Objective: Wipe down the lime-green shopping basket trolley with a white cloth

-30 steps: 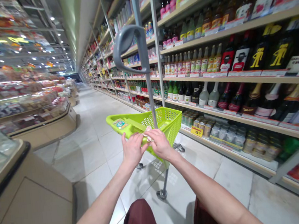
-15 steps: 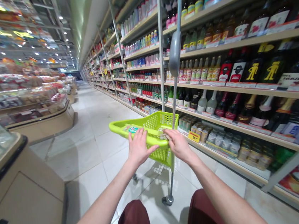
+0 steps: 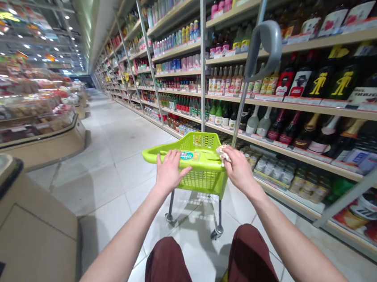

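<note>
A lime-green shopping basket (image 3: 199,182) on thin grey legs with casters stands on the floor before my knees. My left hand (image 3: 170,170) lies on the left part of its near rim, thumb spread from the fingers. At the rim's right corner my right hand (image 3: 239,166) is closed on a crumpled whitish cloth (image 3: 224,154), pressing it to the basket. Between the hands a teal round label (image 3: 186,155) shows on the rim. A grey pole with a loop-shaped handle (image 3: 275,46) rises behind the right hand, leaning right.
Tall shelves (image 3: 305,101) of bottles and cans run along the right side into the distance. On the left stand a beige counter (image 3: 27,247) and a rounded display (image 3: 40,145) of packaged goods. A pale tiled aisle (image 3: 102,136) runs between them.
The basket has turned, and the grey handle has swung right, now showing its loop. My right hand has moved right with the cloth along the rim; my left hand has shifted slightly left.
</note>
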The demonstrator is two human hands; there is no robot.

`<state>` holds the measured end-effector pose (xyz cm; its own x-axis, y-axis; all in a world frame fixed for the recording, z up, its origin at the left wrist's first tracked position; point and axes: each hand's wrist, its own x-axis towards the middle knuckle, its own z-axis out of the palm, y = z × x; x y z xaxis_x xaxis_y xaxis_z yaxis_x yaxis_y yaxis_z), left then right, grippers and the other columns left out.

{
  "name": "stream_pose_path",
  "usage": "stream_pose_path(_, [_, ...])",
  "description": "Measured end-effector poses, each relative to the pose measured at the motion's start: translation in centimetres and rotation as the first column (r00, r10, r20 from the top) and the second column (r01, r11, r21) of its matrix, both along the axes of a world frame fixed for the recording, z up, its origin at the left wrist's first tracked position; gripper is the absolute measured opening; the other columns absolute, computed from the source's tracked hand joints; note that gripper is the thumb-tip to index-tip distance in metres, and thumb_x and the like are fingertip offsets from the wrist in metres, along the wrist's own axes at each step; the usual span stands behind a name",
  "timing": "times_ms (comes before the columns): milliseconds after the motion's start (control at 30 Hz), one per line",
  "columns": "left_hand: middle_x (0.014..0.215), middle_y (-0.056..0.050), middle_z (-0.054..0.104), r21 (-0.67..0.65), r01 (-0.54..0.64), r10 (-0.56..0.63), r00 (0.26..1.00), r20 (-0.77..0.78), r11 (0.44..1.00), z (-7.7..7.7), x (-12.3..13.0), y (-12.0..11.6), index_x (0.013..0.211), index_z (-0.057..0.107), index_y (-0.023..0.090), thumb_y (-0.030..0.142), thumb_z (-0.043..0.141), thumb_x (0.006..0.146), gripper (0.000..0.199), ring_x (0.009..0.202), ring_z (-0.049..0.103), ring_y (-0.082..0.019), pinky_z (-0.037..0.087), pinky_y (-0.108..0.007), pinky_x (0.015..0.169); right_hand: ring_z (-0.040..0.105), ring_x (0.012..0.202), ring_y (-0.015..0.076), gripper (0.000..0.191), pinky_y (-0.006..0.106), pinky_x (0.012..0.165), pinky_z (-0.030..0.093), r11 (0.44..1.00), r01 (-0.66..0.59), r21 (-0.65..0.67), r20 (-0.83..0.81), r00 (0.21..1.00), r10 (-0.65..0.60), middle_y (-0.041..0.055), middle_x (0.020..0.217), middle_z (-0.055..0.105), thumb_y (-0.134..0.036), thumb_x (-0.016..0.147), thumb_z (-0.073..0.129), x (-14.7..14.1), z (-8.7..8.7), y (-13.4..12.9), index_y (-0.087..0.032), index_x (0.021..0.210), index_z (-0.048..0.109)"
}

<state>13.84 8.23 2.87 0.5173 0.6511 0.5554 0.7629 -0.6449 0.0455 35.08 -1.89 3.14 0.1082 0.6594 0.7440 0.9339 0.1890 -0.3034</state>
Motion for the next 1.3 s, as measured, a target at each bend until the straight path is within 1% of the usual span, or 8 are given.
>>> stream_pose_path(233, [0.131,-0.013,0.044,0.005,0.047,-0.047,0.999,-0.013,0.999,-0.3,2.6,-0.9,0.122,0.043,0.015,0.048,0.045,0.076,0.056,0.123,0.035,-0.029,0.015,-0.054,0.103,0.036,0.118,0.0218,0.046,0.043,0.099,0.031,0.991,-0.134,0.008,0.061,0.989,0.133,0.0105,0.122,0.047,-0.002,0.071,0.038,-3.8,-0.4,2.9,-0.016,0.112,0.053])
stream_pose_path(333, [0.133,-0.012,0.041,-0.033,0.055,-0.056,0.998,-0.018,0.998,-0.3,1.5,-0.1,0.124,0.040,0.017,0.045,0.046,0.077,0.055,0.124,0.034,-0.028,0.015,-0.056,0.102,0.033,0.119,0.0217,0.044,0.043,0.100,0.029,0.989,-0.149,0.001,0.069,0.986,0.149,0.0088,0.124,0.045,-0.002,0.072,0.040,-2.9,-0.3,3.1,-0.018,0.112,0.053])
stream_pose_path(533, [0.131,-0.011,0.043,-0.059,0.060,-0.061,0.998,-0.018,0.996,-0.8,1.0,0.9,0.127,0.036,0.018,0.036,0.044,0.077,0.053,0.124,0.034,-0.026,0.013,-0.057,0.102,0.036,0.116,0.0236,0.037,0.046,0.097,0.031,1.000,-0.015,0.014,0.034,0.999,0.015,0.0098,0.121,0.047,-0.006,0.075,0.042,-0.9,-0.2,3.9,-0.018,0.107,0.056])
stream_pose_path(700, [0.131,-0.010,0.044,-0.067,0.097,-0.102,0.992,-0.078,0.993,-0.4,1.7,0.8,0.124,0.038,0.018,0.029,0.044,0.076,0.050,0.124,0.035,-0.023,0.017,-0.052,0.103,0.033,0.119,0.0222,0.046,0.043,0.101,0.027,0.982,-0.183,-0.056,0.104,0.977,0.188,0.0118,0.125,0.045,-0.005,0.073,0.042,-5.2,0.5,6.5,-0.013,0.117,0.048])
stream_pose_path(800, [0.133,-0.010,0.042,-0.059,0.061,-0.065,0.995,-0.071,0.996,-0.4,1.0,1.2,0.124,0.039,0.017,0.029,0.044,0.075,0.050,0.126,0.030,-0.025,0.015,-0.055,0.102,0.035,0.118,0.0222,0.041,0.043,0.100,0.029,0.972,-0.222,-0.076,0.120,0.966,0.230,0.0112,0.124,0.046,-0.008,0.074,0.043,-5.4,0.5,6.8,-0.014,0.114,0.050])
stream_pose_path(1033, [0.133,-0.010,0.042,-0.066,0.069,-0.072,0.997,-0.033,0.995,-0.9,0.5,1.7,0.124,0.040,0.018,0.027,0.046,0.074,0.051,0.126,0.030,-0.026,0.014,-0.058,0.101,0.035,0.117,0.0273,0.034,0.047,0.094,0.033,0.996,0.052,-0.077,0.072,0.996,-0.046,0.0110,0.129,0.040,-0.011,0.073,0.046,-0.2,0.4,5.3,-0.017,0.104,0.058])
stream_pose_path(1100, [0.132,-0.010,0.042,-0.062,0.077,-0.078,0.997,-0.025,0.995,-0.9,1.0,1.4,0.123,0.041,0.018,0.026,0.046,0.073,0.051,0.126,0.031,-0.027,0.014,-0.058,0.101,0.034,0.117,0.0274,0.036,0.046,0.096,0.031,0.994,0.065,-0.091,0.087,0.995,-0.057,0.0126,0.129,0.040,-0.011,0.073,0.045,-1.2,0.6,5.4,-0.015,0.107,0.057])
stream_pose_path(1300, [0.133,-0.011,0.041,-0.034,0.074,-0.076,0.996,-0.050,0.997,-1.1,2.0,0.9,0.127,0.036,0.016,0.023,0.045,0.072,0.056,0.127,0.028,-0.027,0.016,-0.059,0.101,0.034,0.116,0.0263,0.032,0.045,0.096,0.031,0.985,-0.086,-0.149,0.215,0.970,0.117,0.0090,0.126,0.044,-0.026,0.083,0.041,-6.8,1.2,5.8,-0.018,0.110,0.056])
